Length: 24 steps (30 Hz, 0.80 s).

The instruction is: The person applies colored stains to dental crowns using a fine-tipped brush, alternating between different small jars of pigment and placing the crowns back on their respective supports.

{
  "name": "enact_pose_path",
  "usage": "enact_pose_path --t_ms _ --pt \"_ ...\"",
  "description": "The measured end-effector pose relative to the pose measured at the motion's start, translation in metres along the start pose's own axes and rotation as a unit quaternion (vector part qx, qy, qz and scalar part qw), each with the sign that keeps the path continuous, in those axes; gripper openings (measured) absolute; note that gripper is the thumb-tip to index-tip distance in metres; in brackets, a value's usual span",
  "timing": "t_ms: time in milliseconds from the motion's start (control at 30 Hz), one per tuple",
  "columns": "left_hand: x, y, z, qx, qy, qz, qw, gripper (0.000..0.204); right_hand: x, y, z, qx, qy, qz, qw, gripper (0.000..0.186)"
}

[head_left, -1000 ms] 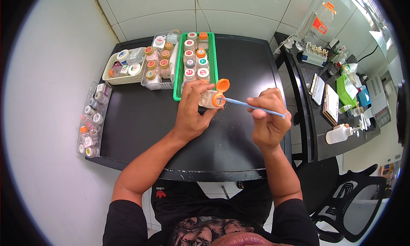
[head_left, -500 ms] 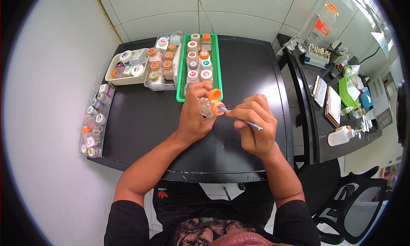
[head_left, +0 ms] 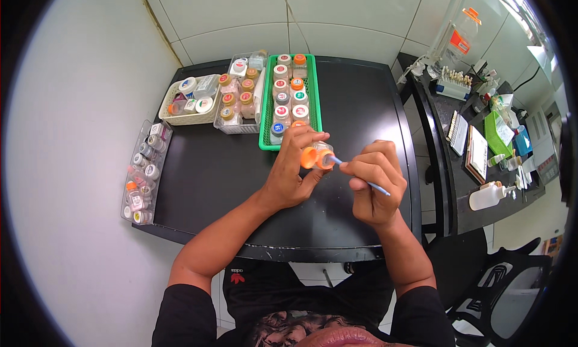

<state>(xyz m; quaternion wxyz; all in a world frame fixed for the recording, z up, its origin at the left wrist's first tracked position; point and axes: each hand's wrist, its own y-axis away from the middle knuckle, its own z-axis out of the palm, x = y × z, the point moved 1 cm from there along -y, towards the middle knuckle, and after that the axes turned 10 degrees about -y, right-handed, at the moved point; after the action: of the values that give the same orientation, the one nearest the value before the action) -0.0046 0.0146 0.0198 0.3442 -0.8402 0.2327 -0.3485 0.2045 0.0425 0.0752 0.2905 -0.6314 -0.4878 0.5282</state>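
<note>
Near the middle of the table my left hand [head_left: 290, 171] is closed round a small clear jar [head_left: 324, 149], tilted with its mouth toward my right hand. Its orange flip lid [head_left: 309, 158] hangs open beside the orange neck ring. In my right hand [head_left: 379, 179] a slim light-blue stick-like tool [head_left: 379, 189] is pinched between thumb and fingers. The tool's far end reaches into the jar's mouth, so its tip is hidden. Just beyond my left hand stands a green basket [head_left: 318, 118] with several capped jars.
A clear bin [head_left: 232, 130] of gold-capped bottles and a cream basket [head_left: 180, 119] stand left of the green basket. A clear tray [head_left: 143, 177] of small jars lines the table's left edge. On the right-hand side table stands a white squeeze bottle [head_left: 485, 198].
Both hands, the jar and the tool have moved right and slightly nearer. The jar's lid has swung to the left side of its mouth. The whole view has shifted slightly.
</note>
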Motion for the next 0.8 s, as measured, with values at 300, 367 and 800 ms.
enact_pose_path --t_ms 300,367,800 --pt "-0.005 0.004 0.013 0.006 0.064 -0.033 0.997 0.061 -0.003 -0.002 0.004 -0.022 0.032 -0.009 0.999 0.017" --pt "-0.008 0.007 0.014 0.026 0.079 -0.061 0.995 0.064 -0.004 -0.004 0.002 -0.046 0.028 -0.024 0.998 0.017" --pt "-0.001 0.004 0.006 0.021 0.082 -0.113 0.99 0.064 -0.003 -0.003 0.002 -0.023 0.032 -0.039 0.998 0.019"
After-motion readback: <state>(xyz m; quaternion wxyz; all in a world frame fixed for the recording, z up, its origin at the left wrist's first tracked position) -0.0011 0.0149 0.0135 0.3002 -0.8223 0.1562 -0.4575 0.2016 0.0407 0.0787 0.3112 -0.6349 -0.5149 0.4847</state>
